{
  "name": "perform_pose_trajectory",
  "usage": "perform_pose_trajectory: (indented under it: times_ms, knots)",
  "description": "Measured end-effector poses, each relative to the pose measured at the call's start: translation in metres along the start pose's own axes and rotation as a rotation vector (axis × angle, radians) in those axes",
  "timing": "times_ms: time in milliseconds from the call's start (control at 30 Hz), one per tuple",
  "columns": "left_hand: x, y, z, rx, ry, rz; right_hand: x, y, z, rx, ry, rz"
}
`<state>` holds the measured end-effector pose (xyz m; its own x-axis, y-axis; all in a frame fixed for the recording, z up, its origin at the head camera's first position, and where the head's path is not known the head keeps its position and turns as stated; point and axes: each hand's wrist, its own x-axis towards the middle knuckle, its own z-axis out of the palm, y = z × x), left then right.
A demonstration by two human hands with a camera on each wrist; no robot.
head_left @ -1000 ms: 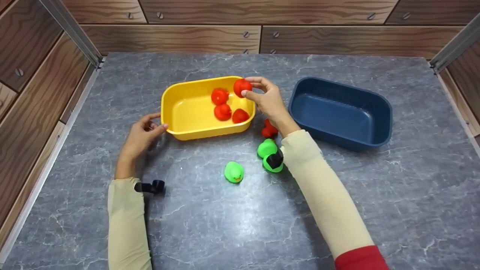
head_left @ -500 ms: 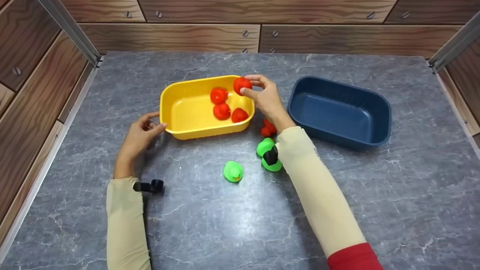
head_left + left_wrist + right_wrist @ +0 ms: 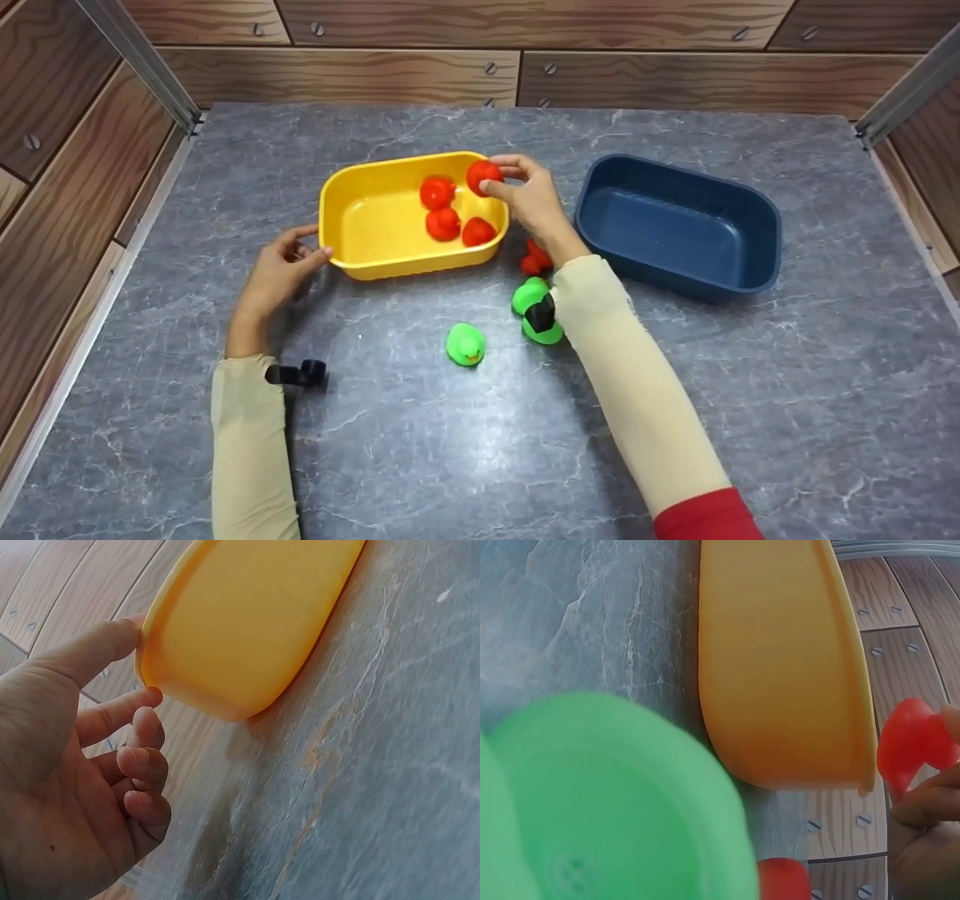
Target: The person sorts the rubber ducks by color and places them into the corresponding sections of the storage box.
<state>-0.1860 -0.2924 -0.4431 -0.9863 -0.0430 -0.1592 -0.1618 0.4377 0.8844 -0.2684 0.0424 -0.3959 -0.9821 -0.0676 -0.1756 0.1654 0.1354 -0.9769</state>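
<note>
My left hand (image 3: 277,277) holds the left end of a yellow plastic tub (image 3: 409,268) between thumb and index finger, its other fingers curled below, as the left wrist view shows. Over the tub's right end, my right hand (image 3: 536,202) pinches a red rubber duck (image 3: 484,178) between thumb and fingers. Inside the tub lie several more red ducks (image 3: 443,223), grouped toward the right. From the right wrist the pinched duck (image 3: 911,739) appears beside the tub's rim, at the edge of the view.
A dark blue tub (image 3: 675,232) with nothing in it stands at the right. Beneath the right wrist another red duck (image 3: 535,262) lies on the grey marbled table, beside green ducks (image 3: 531,294) partly covered by the wrist camera. One green duck (image 3: 466,345) sits nearer the front.
Both hands keep their places at the yellow tub, and the red duck stays pinched in the right hand. The right forearm has shifted slightly left.
</note>
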Motion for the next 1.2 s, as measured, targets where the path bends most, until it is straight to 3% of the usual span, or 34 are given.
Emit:
perform_pose_trajectory:
  times_ms: [800, 1200]
  knots:
    - [-0.003, -0.002, 0.000, 0.007, 0.022, 0.017, -0.018, -0.025, -0.013, -0.001, -0.111, -0.068]
    - [-0.001, -0.001, 0.000, 0.020, 0.010, 0.029, -0.042, -0.034, -0.038, -0.210, -0.294, -0.023]
